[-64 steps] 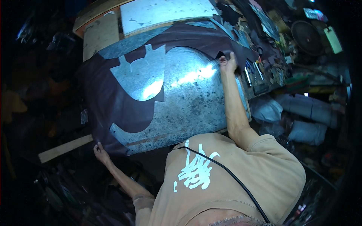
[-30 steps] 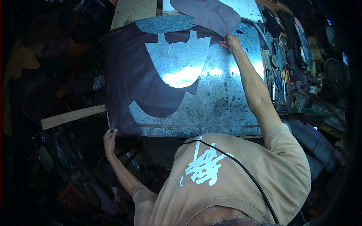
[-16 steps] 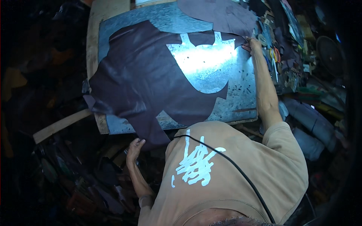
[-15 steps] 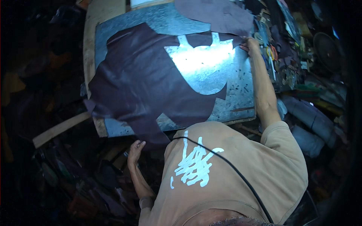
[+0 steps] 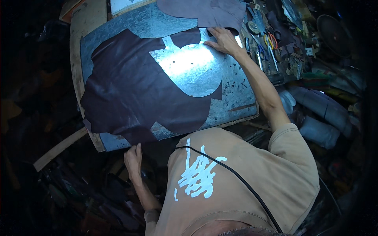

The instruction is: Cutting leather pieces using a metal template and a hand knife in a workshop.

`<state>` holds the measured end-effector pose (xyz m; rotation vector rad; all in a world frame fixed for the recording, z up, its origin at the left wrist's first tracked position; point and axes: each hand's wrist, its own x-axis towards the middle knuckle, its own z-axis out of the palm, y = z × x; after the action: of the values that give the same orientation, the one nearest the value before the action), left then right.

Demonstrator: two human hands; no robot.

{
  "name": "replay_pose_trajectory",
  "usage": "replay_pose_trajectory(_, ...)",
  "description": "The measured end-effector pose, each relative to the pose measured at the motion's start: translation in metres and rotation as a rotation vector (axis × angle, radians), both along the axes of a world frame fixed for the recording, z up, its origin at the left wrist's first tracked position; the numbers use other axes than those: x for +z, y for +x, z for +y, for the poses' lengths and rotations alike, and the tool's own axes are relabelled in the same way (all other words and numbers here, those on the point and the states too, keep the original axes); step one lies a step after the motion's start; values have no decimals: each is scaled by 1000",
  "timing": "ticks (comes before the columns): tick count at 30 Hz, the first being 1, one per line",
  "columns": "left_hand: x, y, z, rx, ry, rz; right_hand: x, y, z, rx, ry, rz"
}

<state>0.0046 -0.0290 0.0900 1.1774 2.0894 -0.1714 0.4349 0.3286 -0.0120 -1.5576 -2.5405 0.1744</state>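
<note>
A large dark maroon leather hide (image 5: 130,94) with a big curved cut-out lies spread on a galvanised metal sheet (image 5: 236,98) that covers a wooden table top (image 5: 84,19). My right hand (image 5: 221,39) rests flat at the far side of the sheet, fingers apart, beside a small tab of the hide and just below a second leather piece (image 5: 204,11). My left hand (image 5: 132,157) is at the table's near edge, fingers stretched up against the hide's lower rim, with nothing clearly gripped.
Scissors, pens and small tools (image 5: 267,43) crowd the table's right edge. Pale rolls of material (image 5: 321,118) lie on the right. A wooden strip (image 5: 59,147) juts out at the lower left, above dark scraps.
The hide has been spread out flatter across the sheet. My left hand has let go of its left edge and moved in to the near rim. My right hand stays at the far side.
</note>
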Motion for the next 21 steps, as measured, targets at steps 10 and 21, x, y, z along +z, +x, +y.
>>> replay_pose_trajectory(10,-97,109,187,-307,772,9,-11,-17,-30,-384,147,135)
replay_pose_trajectory(21,-128,92,255,-507,837,64,-24,2,-61,-420,177,246)
